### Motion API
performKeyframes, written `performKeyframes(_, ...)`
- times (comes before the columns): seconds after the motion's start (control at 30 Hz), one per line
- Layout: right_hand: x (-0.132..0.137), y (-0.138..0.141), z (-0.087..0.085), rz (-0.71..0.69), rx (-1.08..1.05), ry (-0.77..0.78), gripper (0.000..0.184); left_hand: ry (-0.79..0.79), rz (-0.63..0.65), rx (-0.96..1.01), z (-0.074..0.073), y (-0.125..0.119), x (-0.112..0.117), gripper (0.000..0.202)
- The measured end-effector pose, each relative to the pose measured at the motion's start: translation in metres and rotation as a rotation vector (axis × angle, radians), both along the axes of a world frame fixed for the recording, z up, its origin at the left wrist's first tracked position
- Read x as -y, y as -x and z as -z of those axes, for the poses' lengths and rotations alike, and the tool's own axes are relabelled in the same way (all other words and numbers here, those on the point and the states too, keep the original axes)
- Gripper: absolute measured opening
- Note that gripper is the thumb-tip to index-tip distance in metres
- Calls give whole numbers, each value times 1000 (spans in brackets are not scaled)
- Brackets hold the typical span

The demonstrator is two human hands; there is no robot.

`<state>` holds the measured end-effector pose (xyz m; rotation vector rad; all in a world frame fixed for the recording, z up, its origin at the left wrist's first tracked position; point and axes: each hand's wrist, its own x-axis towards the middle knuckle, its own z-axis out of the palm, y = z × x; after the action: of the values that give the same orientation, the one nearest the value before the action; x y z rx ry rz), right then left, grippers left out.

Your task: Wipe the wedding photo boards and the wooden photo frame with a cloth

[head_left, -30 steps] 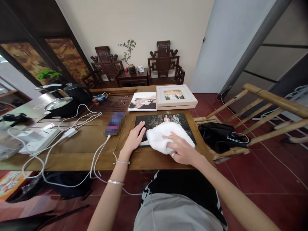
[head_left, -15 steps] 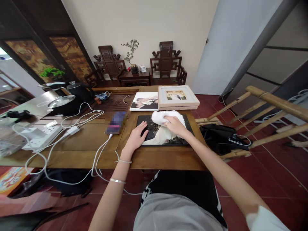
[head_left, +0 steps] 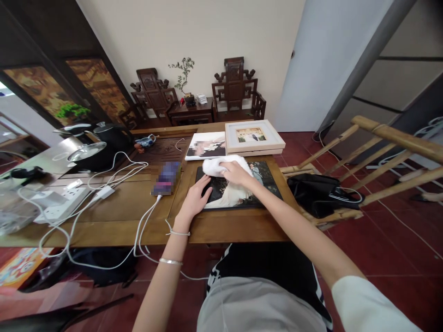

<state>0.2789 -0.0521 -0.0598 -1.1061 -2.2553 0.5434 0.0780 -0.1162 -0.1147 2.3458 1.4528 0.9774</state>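
A dark photo print lies flat on the wooden table in front of me. My right hand presses a white cloth onto the print's far left corner, fingers curled over the cloth. My left hand rests flat on the print's near left edge, fingers spread, holding nothing.
Behind the print lie a second photo and a white framed picture on a stack. A phone on a white cable, a power strip, pots sit left. A bamboo chair with a black bag stands right.
My right hand has carried the cloth from the print's near middle up to its far edge, then leftward to the far left corner. The left hand has stayed put.
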Motion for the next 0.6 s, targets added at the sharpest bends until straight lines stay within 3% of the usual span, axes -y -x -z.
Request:
performKeyframes(0.17, 6, -76, 8, 160, 96, -40, 33, 5, -5, 7, 3, 0, -1, 44)
performKeyframes(0.27, 24, -109, 18, 237, 186, -102, 32, 0, -3, 6, 2, 0, -1, 44)
performKeyframes(0.37, 56, -121, 27, 271, 201, -155, 33, -2, -10, 5, 1, 0, -1, 45)
performKeyframes(0.6, 149, -115, 36, 236, 159, -174, 28, -1, -13, 1, 0, -1, 0, 44)
